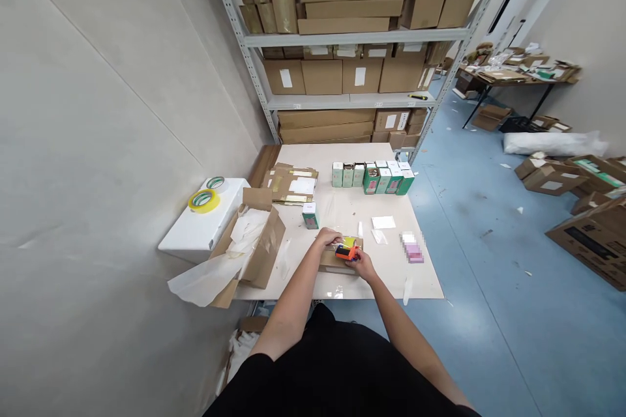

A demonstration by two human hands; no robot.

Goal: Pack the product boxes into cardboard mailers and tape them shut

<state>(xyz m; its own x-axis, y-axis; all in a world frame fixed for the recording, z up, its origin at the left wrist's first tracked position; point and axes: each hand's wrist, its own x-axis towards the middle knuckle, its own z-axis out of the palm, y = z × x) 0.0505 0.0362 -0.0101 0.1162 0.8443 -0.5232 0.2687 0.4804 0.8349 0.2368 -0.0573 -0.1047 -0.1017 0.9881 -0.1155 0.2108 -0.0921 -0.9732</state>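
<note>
A closed cardboard box lies on the table in front of me. My right hand grips an orange and dark-blue tape dispenser from its right side, over the top of the box. The dispenser carries a yellow roll of tape. My left hand holds the box at its far left part, with fingers bent over the top; the fingertips are small and partly hidden. Just behind my left hand stands a small green and white carton.
Several green and white cartons stand at the table's back right. Flattened cardboard lies back left. An open carton with packing paper stands left, beside tape rolls on a white box. White labels lie right. Shelving rises behind.
</note>
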